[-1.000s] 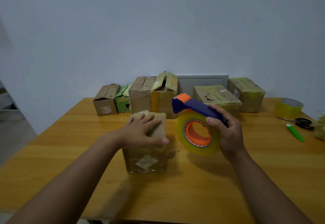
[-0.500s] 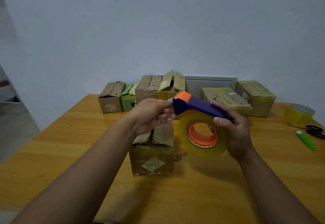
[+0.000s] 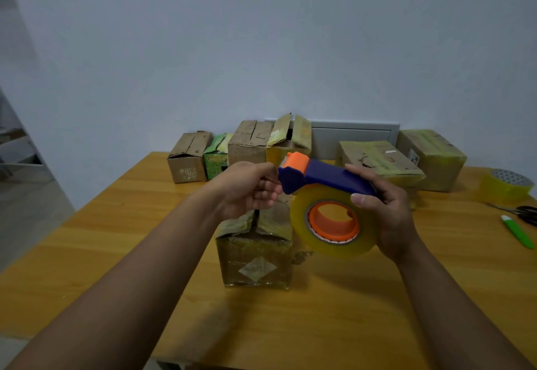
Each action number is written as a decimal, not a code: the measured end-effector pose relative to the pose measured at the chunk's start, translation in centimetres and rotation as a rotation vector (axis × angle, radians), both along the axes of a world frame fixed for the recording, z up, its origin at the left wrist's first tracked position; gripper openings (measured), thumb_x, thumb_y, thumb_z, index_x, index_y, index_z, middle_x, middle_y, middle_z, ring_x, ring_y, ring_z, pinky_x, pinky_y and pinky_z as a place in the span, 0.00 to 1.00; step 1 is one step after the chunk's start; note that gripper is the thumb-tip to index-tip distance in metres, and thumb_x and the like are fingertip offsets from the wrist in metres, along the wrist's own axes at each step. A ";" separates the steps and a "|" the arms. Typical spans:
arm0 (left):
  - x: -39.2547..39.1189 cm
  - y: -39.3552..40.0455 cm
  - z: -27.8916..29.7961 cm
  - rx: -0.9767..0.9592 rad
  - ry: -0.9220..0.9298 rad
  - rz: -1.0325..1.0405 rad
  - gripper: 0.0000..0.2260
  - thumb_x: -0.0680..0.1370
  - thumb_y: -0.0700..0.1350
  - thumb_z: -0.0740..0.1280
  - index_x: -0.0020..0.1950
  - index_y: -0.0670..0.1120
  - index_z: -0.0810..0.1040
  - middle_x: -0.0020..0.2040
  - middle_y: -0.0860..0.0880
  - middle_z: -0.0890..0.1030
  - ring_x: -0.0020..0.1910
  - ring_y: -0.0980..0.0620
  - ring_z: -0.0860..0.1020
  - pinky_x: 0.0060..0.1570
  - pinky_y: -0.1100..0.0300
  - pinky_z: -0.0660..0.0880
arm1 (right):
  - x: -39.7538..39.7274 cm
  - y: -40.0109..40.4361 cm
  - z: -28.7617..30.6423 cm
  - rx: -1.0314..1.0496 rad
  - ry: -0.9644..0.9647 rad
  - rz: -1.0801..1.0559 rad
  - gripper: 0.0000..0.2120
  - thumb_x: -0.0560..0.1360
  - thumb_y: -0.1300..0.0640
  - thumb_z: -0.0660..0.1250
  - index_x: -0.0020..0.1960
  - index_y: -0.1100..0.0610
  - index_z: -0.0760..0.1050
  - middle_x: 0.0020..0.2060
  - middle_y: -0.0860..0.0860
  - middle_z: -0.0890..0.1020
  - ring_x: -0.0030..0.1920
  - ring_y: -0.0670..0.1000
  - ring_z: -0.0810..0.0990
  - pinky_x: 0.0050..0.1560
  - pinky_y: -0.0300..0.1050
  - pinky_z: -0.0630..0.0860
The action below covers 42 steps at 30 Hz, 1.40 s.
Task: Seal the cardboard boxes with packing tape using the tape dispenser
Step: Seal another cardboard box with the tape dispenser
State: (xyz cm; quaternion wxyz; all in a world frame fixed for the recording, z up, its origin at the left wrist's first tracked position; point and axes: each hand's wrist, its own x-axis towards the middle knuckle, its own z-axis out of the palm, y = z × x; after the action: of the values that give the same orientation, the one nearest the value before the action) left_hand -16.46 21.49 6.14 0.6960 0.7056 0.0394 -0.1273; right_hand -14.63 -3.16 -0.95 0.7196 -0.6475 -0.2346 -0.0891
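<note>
head view: worn on the person's head | faced forward and down across the table toward its far edge | hands seen close | one view only

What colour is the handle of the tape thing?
Dark blue handle with an orange tip, seen in the head view.

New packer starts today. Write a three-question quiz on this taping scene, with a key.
1. True or false: the right hand grips the blue and orange tape dispenser.
2. Which stands nearest the person: A, the small brown cardboard box; B, the spare yellowish tape roll?
3. Name the green-handled tool beside the black scissors.

Key: 1 true; 2 A; 3 the green utility knife.
</note>
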 end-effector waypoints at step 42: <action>-1.4 5.0 0.1 0.054 -0.206 0.411 0.04 0.78 0.36 0.66 0.48 0.37 0.78 0.32 0.48 0.74 0.29 0.55 0.70 0.27 0.64 0.70 | -0.1 -3.0 2.0 -0.306 -0.027 0.109 0.24 0.61 0.43 0.71 0.58 0.38 0.80 0.53 0.35 0.80 0.53 0.42 0.80 0.47 0.35 0.77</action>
State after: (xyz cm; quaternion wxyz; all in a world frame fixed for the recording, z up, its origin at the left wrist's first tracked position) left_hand -17.84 26.51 6.26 0.6886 0.7103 0.1145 0.0910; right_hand -14.69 -6.20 1.10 0.6132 -0.7346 -0.2898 -0.0216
